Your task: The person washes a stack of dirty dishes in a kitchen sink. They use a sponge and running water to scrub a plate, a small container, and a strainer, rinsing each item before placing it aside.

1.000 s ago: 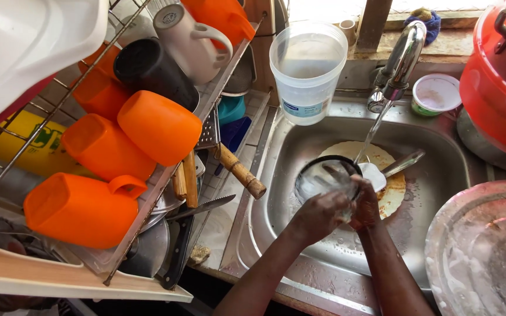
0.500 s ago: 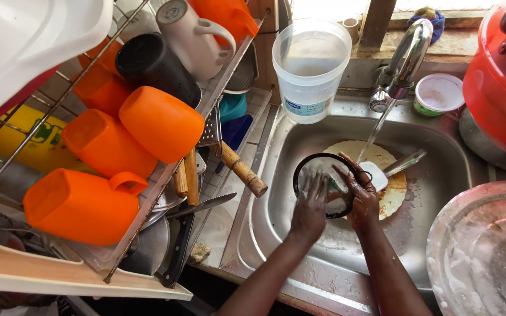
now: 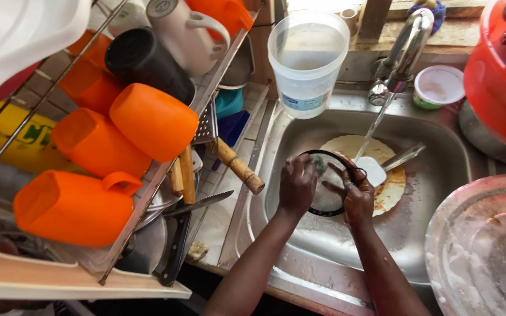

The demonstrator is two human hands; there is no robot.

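I have the black-rimmed sieve point(image 3: 326, 190) tilted up over the steel sink point(image 3: 440, 234), at about 9 o'clock from the dirty pale plate point(image 3: 390, 187) lying in the basin. My left hand point(image 3: 297, 187) is closed on a small greenish scrubber point(image 3: 318, 165), pressing it against the mesh near the rim, while my right hand point(image 3: 355, 196) grips the rim's opposite edge, fingers curled round it. Water runs from the tap point(image 3: 402, 50) at 12 o'clock onto a white spoon-like utensil point(image 3: 373, 169) lying on the plate, just beside my right hand. I think the wet rim could slide out of my grip and knock the plate below, since soapy fingers hold poorly. Pressing too hard might dent the fine mesh. The stream could also splash off the utensil toward the clear tub point(image 3: 307, 64) at 11 o'clock.
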